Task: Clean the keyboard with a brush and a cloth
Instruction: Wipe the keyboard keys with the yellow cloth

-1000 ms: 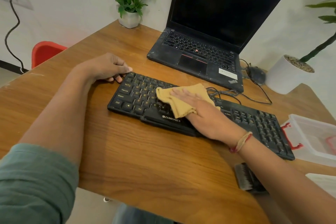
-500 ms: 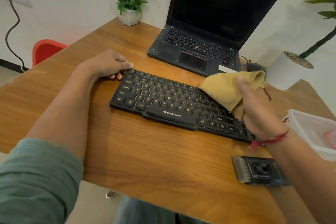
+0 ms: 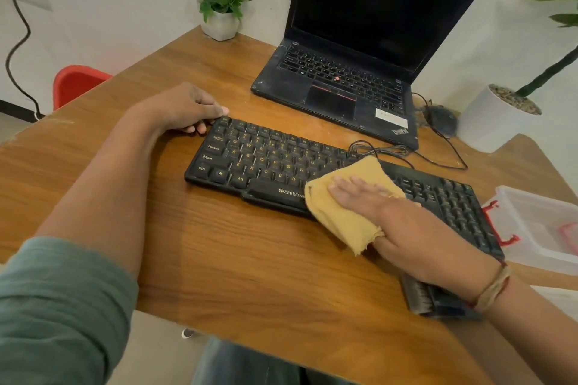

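Now the flat right hand [image 3: 394, 216] presses the soft cloth [image 3: 347, 216] onto the light, rigid keyboard [image 3: 266, 162] on the counter [image 3: 250, 259], while the left hand [image 3: 184, 106] grips its corner, probably the best hold against sliding.

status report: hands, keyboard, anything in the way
Left hand grips keyboard corner. Right hand flat, pressing cloth onto keys. Brush idle by right wrist, nothing blocking the keys.

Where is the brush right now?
In the head view the brush lies on the table at lower right, just in front of the right end of the keyboard, partly hidden under the wrist of the right hand.
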Tool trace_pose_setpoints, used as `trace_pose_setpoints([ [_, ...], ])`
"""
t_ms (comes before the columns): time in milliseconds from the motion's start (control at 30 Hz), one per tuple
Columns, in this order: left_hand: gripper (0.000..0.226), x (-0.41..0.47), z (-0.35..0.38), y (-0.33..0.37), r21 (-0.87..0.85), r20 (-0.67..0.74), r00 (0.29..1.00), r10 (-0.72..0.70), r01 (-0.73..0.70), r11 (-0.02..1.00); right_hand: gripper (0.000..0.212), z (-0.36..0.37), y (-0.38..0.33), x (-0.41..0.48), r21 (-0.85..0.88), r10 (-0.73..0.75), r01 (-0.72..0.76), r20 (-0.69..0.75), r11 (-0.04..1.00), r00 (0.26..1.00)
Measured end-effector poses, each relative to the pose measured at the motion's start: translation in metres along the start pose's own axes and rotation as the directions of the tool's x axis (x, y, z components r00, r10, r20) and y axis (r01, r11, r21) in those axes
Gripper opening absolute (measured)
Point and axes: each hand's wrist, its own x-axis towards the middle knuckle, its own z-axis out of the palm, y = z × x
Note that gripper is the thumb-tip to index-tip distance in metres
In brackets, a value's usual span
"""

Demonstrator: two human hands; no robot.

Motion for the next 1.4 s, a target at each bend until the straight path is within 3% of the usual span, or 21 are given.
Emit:
trace_pose_setpoints([
  [67,0.028,0.000,0.000,-0.001,0.011,0.007,1.000,-0.002,0.002,1.000,0.081,0.000,0.004,0.000,-0.016,0.020,-0.021,-0.020,1.000,1.000],
  [200,0.028,0.000,0.000,0.001,0.017,0.011,1.000,-0.008,0.008,1.000,0.079,0.007,-0.007,0.000,0.088,-0.130,0.123,0.079,0.988,0.988],
  [367,0.025,-0.004,0.001,0.005,0.028,0.017,1.000,0.015,-0.016,0.999,0.069,-0.002,0.012,0.017,0.083,0.014,-0.009,-0.058,0.997,0.998],
  [533,0.027,-0.004,0.000,0.005,0.030,0.009,1.000,0.013,-0.013,0.999,0.070,0.006,0.002,0.019,0.148,-0.167,0.162,0.024,0.976,0.986],
  [633,0.025,-0.004,0.001,0.007,0.022,0.006,1.000,0.027,-0.027,0.999,0.070,0.000,0.022,0.028,0.140,-0.005,0.013,-0.059,0.990,0.998],
  [700,0.026,-0.005,0.002,0.007,0.020,0.009,0.999,0.033,-0.033,0.999,0.067,0.000,0.022,0.029,0.152,0.025,-0.015,-0.068,0.988,0.997],
  [833,0.025,-0.004,0.002,0.007,0.016,0.011,0.999,0.033,-0.033,0.999,0.064,0.010,0.007,0.021,0.173,-0.159,0.157,0.001,0.972,0.987],
  [967,0.024,-0.004,0.002,0.006,0.030,0.005,1.000,0.026,-0.026,0.999,0.064,0.001,0.023,0.031,0.178,0.013,-0.001,-0.063,0.984,0.998],
  [1133,0.024,-0.001,0.002,0.003,0.027,0.011,1.000,0.014,-0.014,1.000,0.065,0.009,0.007,0.028,0.186,-0.138,0.138,-0.013,0.973,0.990],
  [1267,0.023,0.000,0.002,0.002,0.021,0.022,1.000,0.003,-0.004,1.000,0.064,0.001,0.020,0.040,0.195,0.046,-0.028,-0.086,0.980,0.995],
  [1400,0.022,0.000,0.001,0.003,0.016,0.024,1.000,0.008,-0.008,1.000,0.058,0.008,0.000,0.037,0.198,-0.103,0.107,-0.033,0.974,0.994],
])
